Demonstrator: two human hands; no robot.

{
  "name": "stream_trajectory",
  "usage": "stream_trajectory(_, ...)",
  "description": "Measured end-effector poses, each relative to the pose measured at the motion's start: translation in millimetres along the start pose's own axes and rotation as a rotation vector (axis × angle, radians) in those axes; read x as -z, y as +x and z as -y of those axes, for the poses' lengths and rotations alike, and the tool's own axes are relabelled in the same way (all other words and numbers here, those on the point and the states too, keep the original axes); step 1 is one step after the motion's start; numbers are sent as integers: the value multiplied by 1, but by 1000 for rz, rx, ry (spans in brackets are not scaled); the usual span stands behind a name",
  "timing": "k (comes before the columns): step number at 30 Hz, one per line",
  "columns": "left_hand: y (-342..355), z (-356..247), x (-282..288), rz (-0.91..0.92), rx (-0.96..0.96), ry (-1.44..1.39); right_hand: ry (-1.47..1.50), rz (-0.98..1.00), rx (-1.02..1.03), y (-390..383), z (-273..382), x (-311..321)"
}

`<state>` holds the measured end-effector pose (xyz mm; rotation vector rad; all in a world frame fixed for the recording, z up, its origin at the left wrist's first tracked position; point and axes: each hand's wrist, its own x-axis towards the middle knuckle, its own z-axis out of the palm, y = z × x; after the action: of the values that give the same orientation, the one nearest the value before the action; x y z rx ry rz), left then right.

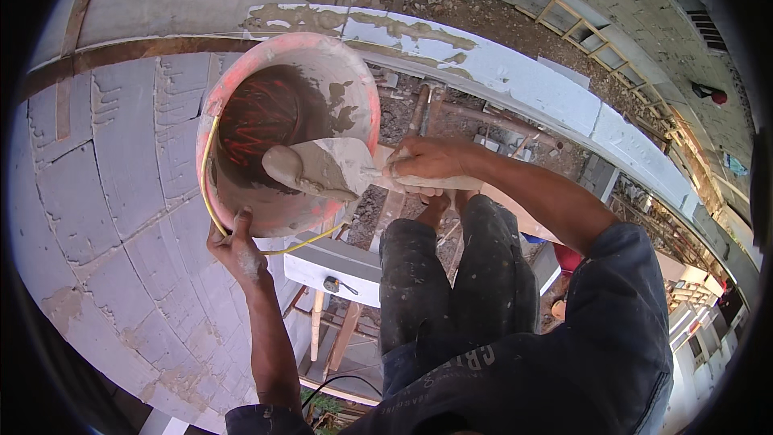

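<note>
A pinkish-red bucket point(366, 101), its inside smeared with grey mortar, is tilted toward me on the left. My left hand point(240, 256) grips its near rim, thumb over the edge, beside the yellow handle point(211, 153). In my right hand point(428, 163) is a trowel point(354, 159), held by its handle, with the blade over the bucket's right rim. A rounded lump of wet mortar point(283, 167) sits at the blade's left end, above the bucket's opening. Little mortar shows inside; the reddish bottom is streaked.
A pale block wall point(515, 80), partly mortared on top, curves across the far side. Another block wall point(113, 209) fills the left. Near my knees a small black object point(338, 285) lies on a white block point(302, 270). Rubble ground lies far below; a wooden ladder point(588, 44) rests beyond.
</note>
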<state>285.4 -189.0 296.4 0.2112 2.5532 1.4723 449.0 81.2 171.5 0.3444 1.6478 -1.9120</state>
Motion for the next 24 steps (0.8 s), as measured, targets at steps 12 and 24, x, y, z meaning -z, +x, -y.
stream_trajectory(12, -79, 152, -60, 129, 515, 47, -893, -895, -346, -149, -127, 120)
stream_trajectory(24, -68, 180, -96, 205, 472, 55, -798, -1338, -393, -174, -230, 43)
